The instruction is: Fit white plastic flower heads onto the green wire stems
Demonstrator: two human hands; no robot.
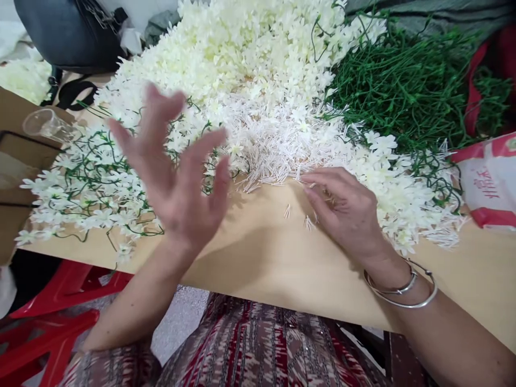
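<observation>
My left hand [181, 183] is raised over the left part of the table, its fingers spread and slightly blurred, with nothing in it. Beneath and beside it lie white artificial flowers on green stems [97, 183]. At the front edge of a heap of thin white plastic sticks [270, 145], my right hand [342, 207] has its thumb and forefinger drawn together. A small white stick seems to be between those fingertips, though most of it is hidden. A few loose white sticks [308, 223] lie on the tabletop by the thumb.
Loose cream petals [242, 48] are piled at the back of the wooden table [258, 258]. Green plastic stems [387, 86] are heaped back right, near a red and white bag [489, 177]. A clear plastic cup [50, 126] lies at the left; red stools [60, 301] stand below.
</observation>
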